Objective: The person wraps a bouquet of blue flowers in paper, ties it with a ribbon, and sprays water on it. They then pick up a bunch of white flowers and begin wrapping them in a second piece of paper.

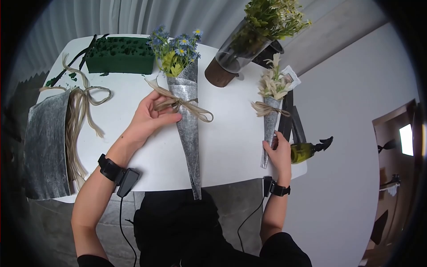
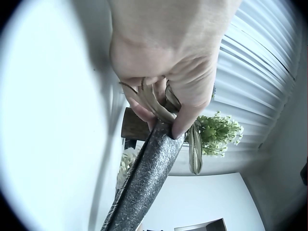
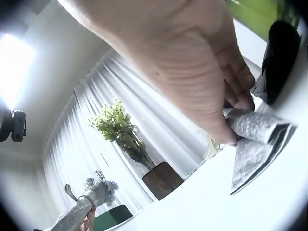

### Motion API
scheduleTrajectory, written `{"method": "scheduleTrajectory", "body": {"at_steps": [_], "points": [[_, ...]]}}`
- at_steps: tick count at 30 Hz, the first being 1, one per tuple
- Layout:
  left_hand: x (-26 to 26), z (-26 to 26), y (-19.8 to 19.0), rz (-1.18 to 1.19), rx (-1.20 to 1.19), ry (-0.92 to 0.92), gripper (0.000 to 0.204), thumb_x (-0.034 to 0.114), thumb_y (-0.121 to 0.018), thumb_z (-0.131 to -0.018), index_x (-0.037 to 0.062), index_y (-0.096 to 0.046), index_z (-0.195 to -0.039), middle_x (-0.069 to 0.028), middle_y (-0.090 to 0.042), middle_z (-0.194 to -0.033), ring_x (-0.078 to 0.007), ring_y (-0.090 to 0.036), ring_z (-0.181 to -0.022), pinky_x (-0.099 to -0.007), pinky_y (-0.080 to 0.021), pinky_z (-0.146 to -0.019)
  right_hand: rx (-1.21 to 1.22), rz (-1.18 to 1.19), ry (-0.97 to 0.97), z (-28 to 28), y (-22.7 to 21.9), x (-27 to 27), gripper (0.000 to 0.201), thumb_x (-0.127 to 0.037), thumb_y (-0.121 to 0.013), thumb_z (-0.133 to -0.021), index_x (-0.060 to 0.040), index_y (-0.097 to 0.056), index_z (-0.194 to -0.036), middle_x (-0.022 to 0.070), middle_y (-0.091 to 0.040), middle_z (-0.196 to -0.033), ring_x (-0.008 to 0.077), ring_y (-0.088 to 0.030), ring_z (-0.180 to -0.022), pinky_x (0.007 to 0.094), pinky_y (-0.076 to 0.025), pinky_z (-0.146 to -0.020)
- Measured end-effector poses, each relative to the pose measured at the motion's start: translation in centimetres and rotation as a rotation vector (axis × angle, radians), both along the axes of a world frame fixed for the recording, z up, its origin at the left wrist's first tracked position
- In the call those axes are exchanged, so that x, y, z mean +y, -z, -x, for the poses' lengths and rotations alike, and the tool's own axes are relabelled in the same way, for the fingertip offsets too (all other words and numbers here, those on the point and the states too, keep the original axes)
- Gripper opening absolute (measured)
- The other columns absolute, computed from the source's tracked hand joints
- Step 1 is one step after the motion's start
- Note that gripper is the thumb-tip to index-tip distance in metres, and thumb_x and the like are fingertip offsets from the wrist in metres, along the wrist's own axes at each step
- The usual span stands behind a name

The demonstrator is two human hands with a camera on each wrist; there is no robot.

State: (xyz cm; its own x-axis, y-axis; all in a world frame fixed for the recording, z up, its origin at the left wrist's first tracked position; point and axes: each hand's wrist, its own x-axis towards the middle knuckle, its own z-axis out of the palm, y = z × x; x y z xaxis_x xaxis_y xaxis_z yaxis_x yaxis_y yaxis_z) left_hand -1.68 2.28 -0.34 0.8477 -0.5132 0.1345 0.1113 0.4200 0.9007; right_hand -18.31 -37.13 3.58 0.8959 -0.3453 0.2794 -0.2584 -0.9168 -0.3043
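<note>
Left hand (image 1: 149,116) has got the blue bouquet (image 1: 187,133) gripped mid-frame, right hand (image 1: 281,155) pinching the cream bouquet (image 1: 269,123), frame right.

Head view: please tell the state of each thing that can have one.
Blue bouquet, wrapped, tied, gripped by left hand.
White bouquet, wrapped, tied, pinched by right hand.
Foam block, pitted.
Vase, holding flowers.
Raffia bundle, lying unheld.
Grey sheet, not rolled.
Spray bottle, not held.

Head camera looks down; wrist cameras (close in) both catch the curtain (image 3: 77,130).
</note>
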Motion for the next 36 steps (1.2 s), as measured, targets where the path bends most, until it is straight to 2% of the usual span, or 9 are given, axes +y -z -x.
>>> {"method": "scheduleTrajectory", "body": {"at_steps": [5,17,23,25,26,30,33,35,36], "points": [[-0.1,0.1,-0.3,0.028,0.03,0.0,0.055,-0.008,-0.078,-0.08,0.0044,-0.055,-0.128,-0.0035,-0.064,-0.123,-0.0097,-0.06,-0.108,-0.0258,-0.049,-0.099,-0.024,-0.053,-0.052,-0.2,0.1,0.8,0.054,-0.015,-0.081,-0.078,0.0059,-0.062,-0.124,0.016,-0.066,-0.086,0.0247,-0.062,-0.072,0.0365,-0.052,-0.067],[-0.1,0.2,-0.4,0.045,0.032,0.01,0.056,-0.009,-0.079,-0.08,0.0053,-0.056,-0.128,-0.0035,-0.065,-0.122,-0.0101,-0.061,-0.108,-0.0257,-0.049,-0.099,-0.043,-0.175,-0.172,0.1,-0.1,1.6,0.055,-0.014,-0.082,-0.08,0.0035,-0.061,-0.127,0.0091,-0.06,-0.084,0.0177,-0.055,-0.07,0.0291,-0.048,-0.062],[0.1,0.1,-0.2,0.005,-0.013,0.003,0.056,-0.009,-0.076,-0.081,0.0042,-0.054,-0.13,-0.0039,-0.063,-0.126,-0.0121,-0.061,-0.112,-0.0273,-0.05,-0.099,-0.096,-0.063,-0.209,-0.1,-0.8,2.6,0.044,-0.014,-0.077,-0.084,0.0018,-0.063,-0.123,0.0122,-0.065,-0.097,0.023,-0.062,-0.082,0.0324,-0.05,-0.068],[0.1,0.0,0.0,0.007,-0.015,0.007,0.055,-0.009,-0.077,-0.08,0.0048,-0.055,-0.128,-0.0035,-0.064,-0.123,-0.0119,-0.061,-0.111,-0.0273,-0.051,-0.098,-0.337,0.274,-0.276,-0.3,-1.2,3.9,0.035,-0.01,-0.074,-0.086,0.0003,-0.065,-0.118,0.013,-0.067,-0.104,0.0266,-0.064,-0.09,0.0338,-0.051,-0.074],[0.1,0.0,0.2,0.014,-0.015,0.017,0.054,-0.009,-0.078,-0.079,0.0054,-0.055,-0.126,-0.0031,-0.064,-0.121,-0.0116,-0.062,-0.109,-0.0274,-0.051,-0.097,-0.336,0.261,-0.275,-0.2,-1.3,5.0,0.035,-0.01,-0.074,-0.086,0.0003,-0.065,-0.118,0.013,-0.067,-0.104,0.0266,-0.064,-0.09,0.0338,-0.051,-0.074],[-0.3,0.4,0.4,0.026,-0.032,0.041,0.05,-0.008,-0.081,-0.079,0.0042,-0.056,-0.12,-0.0047,-0.064,-0.121,-0.0126,-0.064,-0.11,-0.0283,-0.055,-0.095,-0.21,-0.271,-0.497,0.1,-1.3,11.0,0.033,-0.003,-0.071,-0.088,-0.0032,-0.065,-0.12,0.0109,-0.069,-0.106,0.0228,-0.065,-0.09,0.0309,-0.049,-0.072],[-0.6,1.0,0.3,-0.058,-0.284,0.025,0.048,-0.005,-0.085,-0.076,0.0043,-0.055,-0.112,-0.0042,-0.064,-0.113,-0.013,-0.065,-0.112,-0.0258,-0.056,-0.086,-0.024,-0.554,-0.558,0.1,-1.1,15.2,0.043,-0.003,-0.076,-0.084,-0.0039,-0.063,-0.126,0.0055,-0.066,-0.097,0.0143,-0.054,-0.075,0.0269,-0.044,-0.065],[-0.7,1.6,-0.3,-0.075,-0.256,0.074,0.048,-0.004,-0.085,-0.076,0.0047,-0.055,-0.111,-0.0028,-0.064,-0.108,-0.0119,-0.065,-0.109,-0.0253,-0.056,-0.085,-0.056,-0.762,-0.6,0.1,0.8,16.9,0.046,-0.006,-0.081,-0.083,-0.0005,-0.062,-0.125,0.0007,-0.058,-0.082,0.0072,-0.041,-0.064,0.0231,-0.037,-0.058],[-0.8,1.9,-0.7,-0.077,-0.223,0.127,0.047,-0.003,-0.086,-0.075,0.005,-0.056,-0.111,-0.0014,-0.064,-0.103,-0.0107,-0.066,-0.106,-0.0247,-0.056,-0.084,-0.058,-0.771,-0.604,0.0,1.0,17.3,0.046,-0.006,-0.081,-0.083,-0.0005,-0.062,-0.125,0.0007,-0.058,-0.082,0.0072,-0.041,-0.064,0.0231,-0.037,-0.058]]}}
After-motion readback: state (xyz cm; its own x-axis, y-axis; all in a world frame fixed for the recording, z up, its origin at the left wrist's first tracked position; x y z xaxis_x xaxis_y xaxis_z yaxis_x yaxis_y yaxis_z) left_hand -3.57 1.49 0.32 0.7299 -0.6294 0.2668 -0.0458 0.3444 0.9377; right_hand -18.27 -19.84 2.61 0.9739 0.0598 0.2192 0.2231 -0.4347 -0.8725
